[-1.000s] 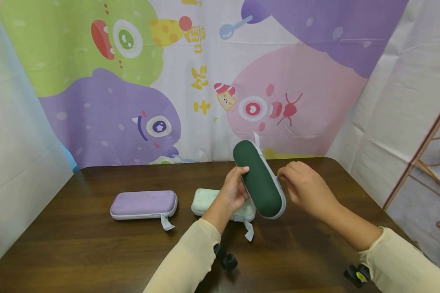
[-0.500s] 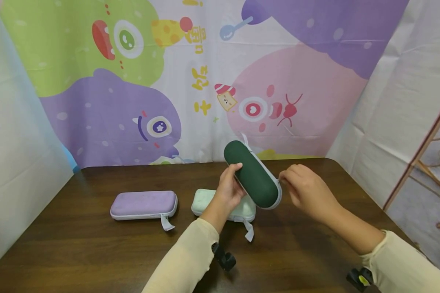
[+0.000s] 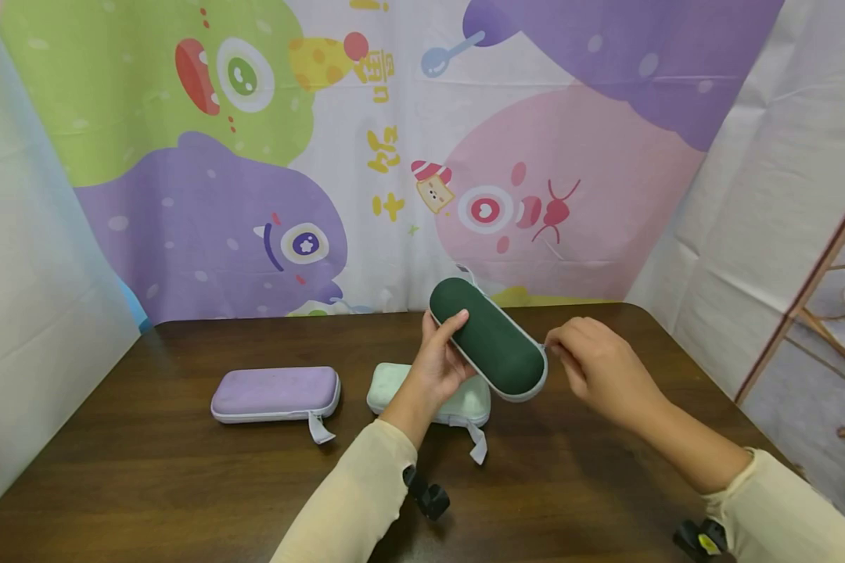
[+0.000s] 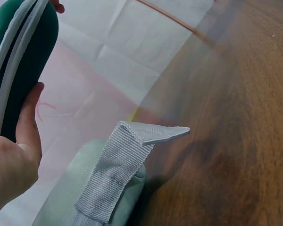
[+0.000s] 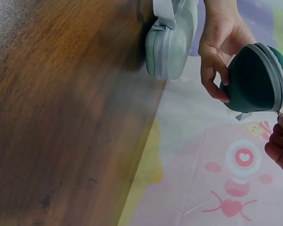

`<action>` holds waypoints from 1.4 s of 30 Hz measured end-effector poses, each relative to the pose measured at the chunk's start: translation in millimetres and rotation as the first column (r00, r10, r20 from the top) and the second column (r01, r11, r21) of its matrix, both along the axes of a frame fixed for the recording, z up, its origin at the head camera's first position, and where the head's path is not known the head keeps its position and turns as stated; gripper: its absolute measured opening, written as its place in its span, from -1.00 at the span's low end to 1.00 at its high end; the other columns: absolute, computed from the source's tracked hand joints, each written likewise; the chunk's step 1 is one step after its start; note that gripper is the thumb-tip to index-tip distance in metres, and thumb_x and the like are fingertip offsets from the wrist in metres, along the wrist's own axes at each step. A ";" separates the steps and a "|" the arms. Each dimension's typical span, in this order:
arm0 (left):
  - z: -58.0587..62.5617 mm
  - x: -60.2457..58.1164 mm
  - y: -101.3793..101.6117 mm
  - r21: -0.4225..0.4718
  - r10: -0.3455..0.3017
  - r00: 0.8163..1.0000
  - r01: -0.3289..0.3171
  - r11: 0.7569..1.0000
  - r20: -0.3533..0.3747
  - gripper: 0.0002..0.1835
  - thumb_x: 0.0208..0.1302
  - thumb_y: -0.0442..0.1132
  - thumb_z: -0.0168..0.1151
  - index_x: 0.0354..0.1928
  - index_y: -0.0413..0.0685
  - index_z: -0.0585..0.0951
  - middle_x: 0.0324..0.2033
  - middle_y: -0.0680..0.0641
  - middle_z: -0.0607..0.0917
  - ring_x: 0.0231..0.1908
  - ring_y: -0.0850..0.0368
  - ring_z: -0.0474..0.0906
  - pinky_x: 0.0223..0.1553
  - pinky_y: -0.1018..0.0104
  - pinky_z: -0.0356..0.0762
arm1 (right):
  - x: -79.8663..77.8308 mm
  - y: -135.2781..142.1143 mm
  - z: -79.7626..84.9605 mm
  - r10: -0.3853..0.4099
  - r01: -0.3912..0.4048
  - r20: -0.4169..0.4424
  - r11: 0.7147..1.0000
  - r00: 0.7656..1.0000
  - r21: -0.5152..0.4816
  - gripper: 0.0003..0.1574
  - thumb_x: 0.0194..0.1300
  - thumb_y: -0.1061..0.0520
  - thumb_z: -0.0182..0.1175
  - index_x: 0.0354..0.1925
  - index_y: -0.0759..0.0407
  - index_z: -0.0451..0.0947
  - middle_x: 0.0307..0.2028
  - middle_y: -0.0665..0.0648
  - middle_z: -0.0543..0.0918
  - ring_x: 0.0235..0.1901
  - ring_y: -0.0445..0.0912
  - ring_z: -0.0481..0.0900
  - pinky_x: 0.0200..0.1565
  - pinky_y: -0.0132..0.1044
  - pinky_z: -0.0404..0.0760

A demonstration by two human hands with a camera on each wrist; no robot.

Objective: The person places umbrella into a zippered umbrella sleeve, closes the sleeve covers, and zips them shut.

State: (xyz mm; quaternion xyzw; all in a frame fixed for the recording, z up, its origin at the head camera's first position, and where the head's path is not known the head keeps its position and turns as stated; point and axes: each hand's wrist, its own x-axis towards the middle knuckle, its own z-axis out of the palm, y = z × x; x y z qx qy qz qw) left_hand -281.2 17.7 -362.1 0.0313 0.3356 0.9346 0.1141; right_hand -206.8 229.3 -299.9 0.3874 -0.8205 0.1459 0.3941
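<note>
A dark green zip case (image 3: 489, 336) with a pale grey zip band hangs tilted above the table. My left hand (image 3: 436, 363) grips its left side, the thumb lying on the green face. At its right edge my right hand (image 3: 598, 363) pinches the small zip pull (image 5: 279, 113), best seen in the right wrist view. A pale fabric tab (image 3: 465, 272) sticks out at the case's upper end. In the left wrist view, a dark strip runs between two pale bands on the green case (image 4: 35, 56); whether the zip is parted there I cannot tell.
A mint green case (image 3: 394, 381) with a grey strap lies on the brown table (image 3: 183, 485), partly behind my left hand. Further left lies a purple case (image 3: 275, 391) with a similar strap. A cartoon-print curtain (image 3: 394, 258) hangs along the table's far edge.
The green case has shifted left and tipped further toward level. My right hand has moved a little to the right, its fingertips staying at the case's edge. The other cases lie unmoved.
</note>
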 end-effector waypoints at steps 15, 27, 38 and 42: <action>-2.1 -0.8 1.6 -0.062 0.099 0.994 -0.097 0.993 0.035 -0.21 0.18 -0.24 0.24 0.36 0.48 0.10 0.12 -0.17 0.45 -0.08 -0.10 0.59 -0.21 -0.14 0.56 | 10.4 1.1 -10.8 -0.022 0.023 0.050 1.000 0.998 -0.018 -0.74 -0.01 0.49 0.32 -0.33 0.27 0.56 -0.40 0.05 0.60 -0.36 -0.07 0.53 -0.30 -0.14 0.56; 2.9 -1.1 6.9 -0.083 0.171 0.981 -0.164 0.983 0.092 -0.21 0.15 -0.24 0.27 0.33 0.50 0.13 0.08 -0.18 0.49 -0.10 -0.13 0.61 -0.06 -0.27 0.49 | 23.8 -1.9 -21.0 -0.029 0.032 0.058 0.998 0.998 -0.050 -0.75 -0.02 0.47 0.32 -0.35 0.25 0.56 -0.42 0.02 0.59 -0.40 -0.13 0.51 -0.35 -0.20 0.52; 6.0 2.0 17.0 -0.060 0.315 0.935 -0.309 0.949 0.165 -0.13 0.07 -0.25 0.34 0.35 0.43 0.10 0.16 -0.17 0.43 -0.02 -0.19 0.57 -0.06 -0.37 0.44 | 25.9 -8.7 -30.8 -0.076 0.084 0.072 0.989 0.995 -0.120 -0.77 -0.05 0.46 0.33 -0.37 0.27 0.58 -0.45 0.06 0.58 -0.48 -0.16 0.47 -0.46 -0.23 0.50; 7.4 4.6 20.1 -0.036 0.348 0.917 -0.348 0.937 0.195 -0.12 0.07 -0.26 0.35 0.35 0.42 0.11 0.17 -0.19 0.39 -0.01 -0.20 0.55 -0.09 -0.33 0.49 | 24.9 -11.8 -33.6 -0.090 0.101 0.084 0.985 0.992 -0.137 -0.75 -0.08 0.47 0.36 -0.39 0.25 0.58 -0.46 0.04 0.57 -0.50 -0.18 0.45 -0.47 -0.25 0.49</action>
